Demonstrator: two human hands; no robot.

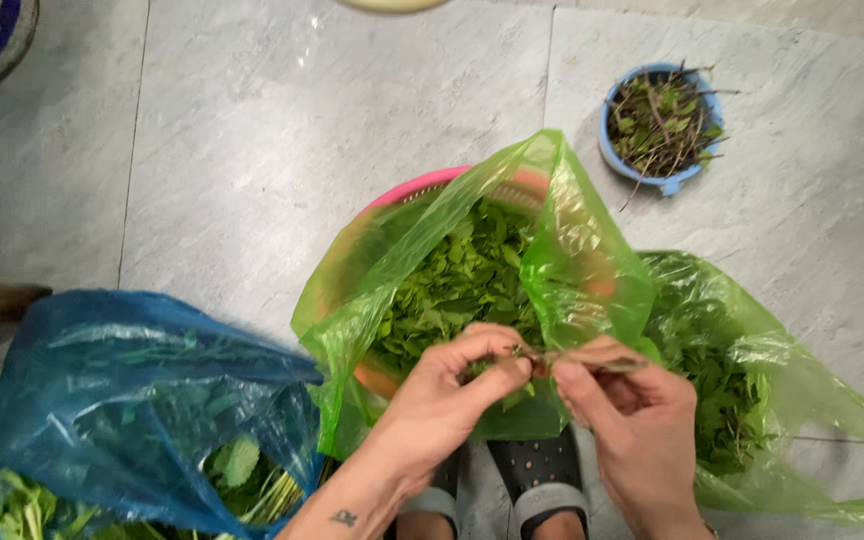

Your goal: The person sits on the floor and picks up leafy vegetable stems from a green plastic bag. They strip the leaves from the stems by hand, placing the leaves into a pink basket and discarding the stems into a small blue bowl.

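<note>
Grey stone floor point(252, 150) lies under both hands, left hand point(442, 400) and right hand point(632, 420), fingers pinched shut on one herb stem point(572, 357) above a green bag of leaves point(452, 280).

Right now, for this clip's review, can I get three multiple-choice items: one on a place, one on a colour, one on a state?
1. Where is the small blue bowl of stems?
A. upper right
B. lower left
C. between the feet

2. What colour is the bag at lower left?
A. red
B. blue
C. white

3. What are the left hand and right hand doing?
A. resting flat
B. pinching one sprig together
C. lifting the basket

A: it sits upper right on the floor.
B: its plastic is blue.
B: both hands' fingers meet on it.
</note>
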